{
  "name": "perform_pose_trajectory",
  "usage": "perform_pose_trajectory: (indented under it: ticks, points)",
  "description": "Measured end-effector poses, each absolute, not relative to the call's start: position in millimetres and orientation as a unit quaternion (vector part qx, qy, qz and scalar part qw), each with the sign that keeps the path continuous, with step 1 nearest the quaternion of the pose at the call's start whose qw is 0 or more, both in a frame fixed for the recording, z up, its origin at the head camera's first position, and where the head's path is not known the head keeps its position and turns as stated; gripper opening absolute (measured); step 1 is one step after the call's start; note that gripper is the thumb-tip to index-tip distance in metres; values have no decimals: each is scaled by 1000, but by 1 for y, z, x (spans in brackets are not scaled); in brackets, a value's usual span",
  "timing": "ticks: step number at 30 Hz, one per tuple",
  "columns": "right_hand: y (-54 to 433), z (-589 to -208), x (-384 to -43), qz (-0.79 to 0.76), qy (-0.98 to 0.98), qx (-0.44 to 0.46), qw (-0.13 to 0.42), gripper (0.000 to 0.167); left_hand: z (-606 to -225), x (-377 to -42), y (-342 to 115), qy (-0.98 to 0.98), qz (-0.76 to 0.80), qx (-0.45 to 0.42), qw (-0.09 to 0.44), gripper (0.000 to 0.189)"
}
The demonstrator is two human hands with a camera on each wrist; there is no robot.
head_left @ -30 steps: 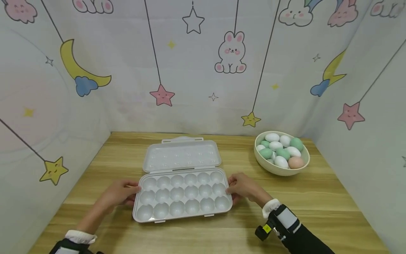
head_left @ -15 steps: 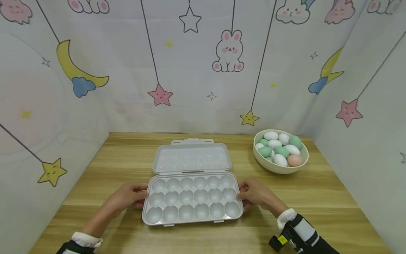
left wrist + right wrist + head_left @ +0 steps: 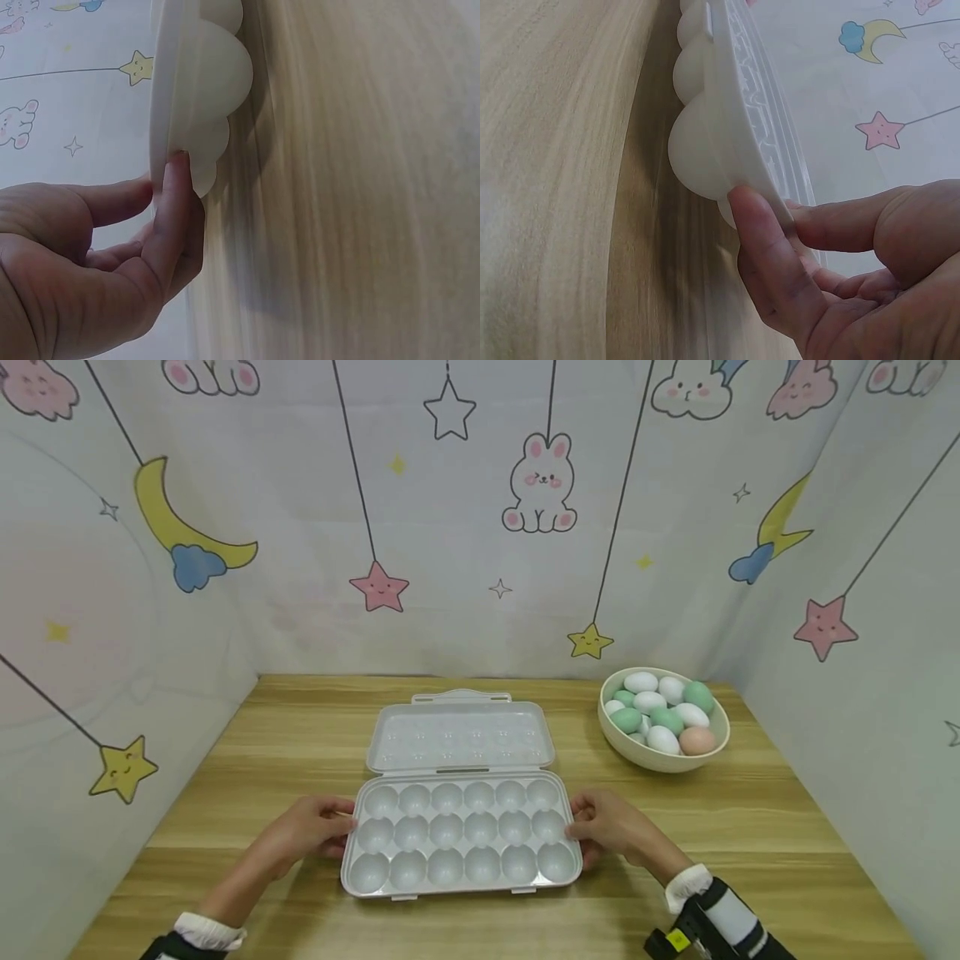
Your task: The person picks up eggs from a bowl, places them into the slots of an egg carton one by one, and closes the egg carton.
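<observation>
Stretching lengthwise left to right over the wood-grained worktop (image 3: 750, 852), the hinged white plastic egg tray (image 3: 462, 837) is pinched at its short ends by the fingers (image 3: 175, 199) of the left hand (image 3: 306, 832) and the right hand (image 3: 617, 828), the latter nearer the round cream egg bowl (image 3: 637, 759).

A round, cream-coloured bowl (image 3: 654, 760) stands near the far right corner of the brown wood-grain table (image 3: 225, 768), holding white and green eggs (image 3: 662, 740) and a peach-coloured egg (image 3: 697, 742). Behind it rises a pale printed backdrop (image 3: 465, 643) with a white seated rabbit (image 3: 542, 481), a yellow crescent moon (image 3: 155, 502) with a blue cloud (image 3: 198, 567), and smiling pink stars (image 3: 379, 587).
</observation>
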State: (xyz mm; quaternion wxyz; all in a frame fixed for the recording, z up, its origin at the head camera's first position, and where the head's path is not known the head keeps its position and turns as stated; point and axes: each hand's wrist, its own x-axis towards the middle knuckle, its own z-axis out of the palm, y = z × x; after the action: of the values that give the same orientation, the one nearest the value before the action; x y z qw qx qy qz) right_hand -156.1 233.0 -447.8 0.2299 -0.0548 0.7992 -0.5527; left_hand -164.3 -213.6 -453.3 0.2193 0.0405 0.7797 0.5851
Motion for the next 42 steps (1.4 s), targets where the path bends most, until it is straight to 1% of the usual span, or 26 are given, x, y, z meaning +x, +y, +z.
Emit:
perform_pose_trajectory:
  ticks: [6, 16, 25, 29, 42]
  points:
    - [236, -449, -152, -571, 786, -62, 231, 22, -455, -163, -210, 780, 584, 32, 222, 38]
    - [238, -448, -148, -562, 794, -51, 228, 25, -453, -159, -205, 786, 578, 16, 221, 38]
    - [244, -449, -145, -568, 789, -41, 231, 27, -456, -156, -206, 774, 587, 51, 233, 44]
    - [245, -451, -144, -573, 786, -38, 231, 28, -457, -154, -206, 776, 585, 56, 230, 47]
    - [250, -449, -139, -581, 779, -37, 232, 24, -453, -150, -199, 780, 580, 60, 228, 40]
